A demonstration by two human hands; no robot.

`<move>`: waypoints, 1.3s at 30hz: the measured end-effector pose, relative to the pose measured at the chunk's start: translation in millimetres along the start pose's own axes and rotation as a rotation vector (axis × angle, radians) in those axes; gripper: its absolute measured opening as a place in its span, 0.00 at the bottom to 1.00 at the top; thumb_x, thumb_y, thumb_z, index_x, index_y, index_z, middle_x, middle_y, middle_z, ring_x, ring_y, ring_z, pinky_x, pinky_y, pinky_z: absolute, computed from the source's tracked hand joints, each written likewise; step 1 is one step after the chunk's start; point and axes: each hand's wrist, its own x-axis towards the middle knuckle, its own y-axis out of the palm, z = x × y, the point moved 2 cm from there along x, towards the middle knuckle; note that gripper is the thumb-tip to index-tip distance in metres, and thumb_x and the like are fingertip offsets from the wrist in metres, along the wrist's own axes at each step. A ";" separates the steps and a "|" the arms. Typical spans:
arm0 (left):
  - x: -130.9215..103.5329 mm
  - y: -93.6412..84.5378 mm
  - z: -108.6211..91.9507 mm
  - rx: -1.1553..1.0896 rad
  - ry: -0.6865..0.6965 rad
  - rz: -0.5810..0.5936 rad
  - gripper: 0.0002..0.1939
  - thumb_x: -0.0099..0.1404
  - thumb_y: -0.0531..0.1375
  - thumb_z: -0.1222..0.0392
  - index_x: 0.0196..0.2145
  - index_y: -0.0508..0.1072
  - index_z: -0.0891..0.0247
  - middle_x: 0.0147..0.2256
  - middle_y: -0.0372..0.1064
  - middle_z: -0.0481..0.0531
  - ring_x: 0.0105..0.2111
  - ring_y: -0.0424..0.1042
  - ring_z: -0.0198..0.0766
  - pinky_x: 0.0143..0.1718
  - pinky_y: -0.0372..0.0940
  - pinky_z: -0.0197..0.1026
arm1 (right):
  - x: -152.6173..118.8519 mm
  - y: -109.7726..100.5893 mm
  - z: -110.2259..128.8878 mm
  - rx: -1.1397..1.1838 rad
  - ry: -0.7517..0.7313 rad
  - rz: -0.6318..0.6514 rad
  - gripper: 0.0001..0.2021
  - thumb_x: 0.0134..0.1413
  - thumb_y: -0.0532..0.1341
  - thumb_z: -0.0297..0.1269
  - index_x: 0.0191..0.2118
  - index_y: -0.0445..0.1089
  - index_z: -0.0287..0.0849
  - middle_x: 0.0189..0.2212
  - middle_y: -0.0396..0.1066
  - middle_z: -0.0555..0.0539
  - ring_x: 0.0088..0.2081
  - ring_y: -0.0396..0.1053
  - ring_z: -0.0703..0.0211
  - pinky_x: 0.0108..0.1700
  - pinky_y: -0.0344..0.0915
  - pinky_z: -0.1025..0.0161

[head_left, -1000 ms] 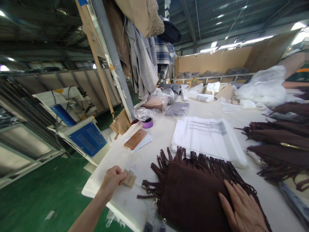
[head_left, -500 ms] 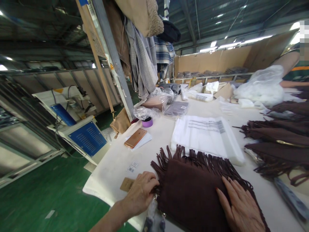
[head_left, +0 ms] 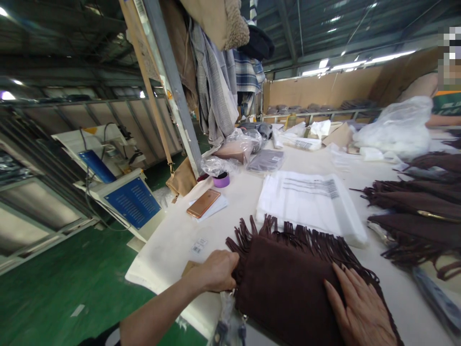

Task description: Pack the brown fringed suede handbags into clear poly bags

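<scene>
The setting was a factory workshop, apparently for making or packing bags. A high metal roof (head_left: 317, 26) with exposed beams spanned the hall above a green floor (head_left: 50, 298), where a machine (head_left: 99, 188) with a vented blue panel (head_left: 133, 203) stood. On the long white worktable (head_left: 242, 206), a fringed brown bag (head_left: 284, 286) lay near a pile of similar bags (head_left: 414, 199) and plastic-wrapped goods (head_left: 235, 150).

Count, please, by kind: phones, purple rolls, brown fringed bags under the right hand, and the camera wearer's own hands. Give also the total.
Phone: 1
Purple roll: 1
Brown fringed bag under the right hand: 1
Own hands, that one and the left hand: 2
Total: 5
</scene>
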 end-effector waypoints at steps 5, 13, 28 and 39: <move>7.9 -6.3 -3.8 0.124 0.050 -0.041 0.07 0.49 0.56 0.70 0.27 0.69 0.62 0.30 0.71 0.52 0.34 0.70 0.44 0.37 0.60 0.43 | -3.5 2.8 -2.5 0.005 -0.039 -0.016 0.18 0.55 0.45 0.26 0.41 0.71 0.37 0.50 0.65 0.34 0.60 0.50 0.36 0.50 0.60 0.39; 1.8 -20.3 26.4 0.192 -0.099 -0.348 0.16 0.61 0.43 0.75 0.39 0.67 0.68 0.41 0.66 0.64 0.44 0.64 0.52 0.44 0.55 0.54 | 1.4 -3.3 -0.1 -0.036 -0.079 -0.041 0.18 0.54 0.46 0.24 0.39 0.72 0.38 0.49 0.66 0.34 0.61 0.48 0.35 0.48 0.62 0.38; -16.8 18.9 32.4 0.042 0.020 -0.211 0.07 0.61 0.51 0.65 0.29 0.68 0.60 0.29 0.69 0.51 0.34 0.68 0.41 0.41 0.57 0.46 | 7.9 -8.9 -1.5 -0.084 -0.180 -0.082 0.16 0.53 0.45 0.23 0.39 0.69 0.35 0.47 0.64 0.29 0.60 0.48 0.30 0.42 0.65 0.39; -13.7 13.7 24.1 -0.016 -0.014 -0.107 0.03 0.56 0.60 0.62 0.27 0.67 0.60 0.31 0.72 0.46 0.33 0.70 0.38 0.35 0.60 0.37 | 7.9 -9.8 -2.8 -0.088 -0.202 -0.069 0.16 0.53 0.46 0.23 0.40 0.68 0.37 0.47 0.64 0.30 0.60 0.48 0.30 0.43 0.64 0.40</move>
